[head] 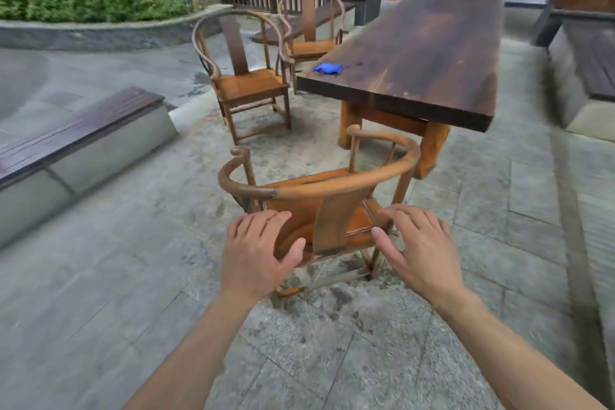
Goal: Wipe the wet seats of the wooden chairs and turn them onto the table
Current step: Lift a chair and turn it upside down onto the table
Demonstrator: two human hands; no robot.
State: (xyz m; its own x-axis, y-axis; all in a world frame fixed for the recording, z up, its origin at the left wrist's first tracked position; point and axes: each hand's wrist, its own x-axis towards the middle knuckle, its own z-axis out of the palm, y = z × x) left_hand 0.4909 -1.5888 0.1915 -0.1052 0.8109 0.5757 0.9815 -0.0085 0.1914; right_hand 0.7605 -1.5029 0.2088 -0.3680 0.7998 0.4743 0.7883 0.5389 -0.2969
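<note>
While both my hands, left [258,251] and right [414,248], hover with grips spread and empty behind the nearest horseshoe-back chair [319,196], I should seize its curved rail evenly; the blue cloth [327,68] lies on the counter [416,56].

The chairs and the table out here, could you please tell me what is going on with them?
A person stands behind the nearest chair, reaching toward it with both hands open, the left hand and right hand either side of its backrest, holding nothing. Two more chairs stand upright along the table. A blue cloth lies on the table's near corner. No chair is on the table yet.
</note>
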